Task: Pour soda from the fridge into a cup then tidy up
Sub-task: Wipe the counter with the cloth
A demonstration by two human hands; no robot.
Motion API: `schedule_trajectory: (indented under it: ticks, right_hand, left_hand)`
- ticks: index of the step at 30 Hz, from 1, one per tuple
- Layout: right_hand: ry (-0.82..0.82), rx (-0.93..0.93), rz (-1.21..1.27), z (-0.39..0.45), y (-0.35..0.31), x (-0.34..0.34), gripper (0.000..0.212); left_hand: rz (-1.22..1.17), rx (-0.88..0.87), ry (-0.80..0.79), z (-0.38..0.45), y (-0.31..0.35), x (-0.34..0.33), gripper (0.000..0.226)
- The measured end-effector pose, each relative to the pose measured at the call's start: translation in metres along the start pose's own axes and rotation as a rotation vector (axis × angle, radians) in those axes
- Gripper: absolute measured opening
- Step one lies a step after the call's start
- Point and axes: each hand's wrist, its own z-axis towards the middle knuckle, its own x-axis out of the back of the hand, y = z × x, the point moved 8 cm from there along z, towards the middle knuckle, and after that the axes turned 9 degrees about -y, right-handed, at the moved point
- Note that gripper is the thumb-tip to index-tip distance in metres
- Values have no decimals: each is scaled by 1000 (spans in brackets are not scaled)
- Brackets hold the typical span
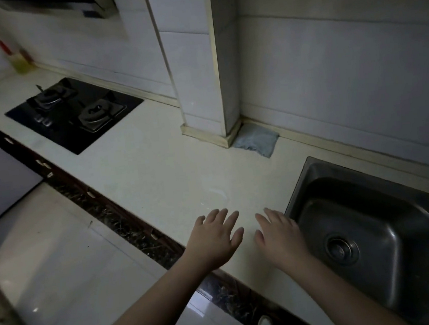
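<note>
My left hand [217, 237] and right hand [279, 235] hover spread and holding nothing over the table [156, 173], sink [369, 238] just right of them, cloth [257, 142] beyond; no soda or cup visible.

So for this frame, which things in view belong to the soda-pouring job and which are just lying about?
Job:
- bare left hand, open, over the pale countertop
- bare right hand, open, beside it
No soda, cup or fridge visible.

Lying about:
- folded grey-blue cloth
- black two-burner gas hob
- stainless steel sink
- blurred bottle of yellow liquid
</note>
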Motion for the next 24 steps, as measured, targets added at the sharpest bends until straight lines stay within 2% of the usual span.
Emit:
schedule_trajectory:
  ticks: [9,13,19,24]
  right_hand:
    - [-4,-9,42,58,-3,22,52]
    - [6,-62,69,82,-2,31,52]
    - [75,-177,176,119,-4,40,52]
    - [113,-304,265,151,-18,36,52]
  left_hand:
    - [6,-21,-41,55,-28,21,84]
    - [24,-60,-95,86,-44,22,73]
    - [145,-227,-65,139,-69,28,56]
    - [180,-349,-50,177,-92,38,55]
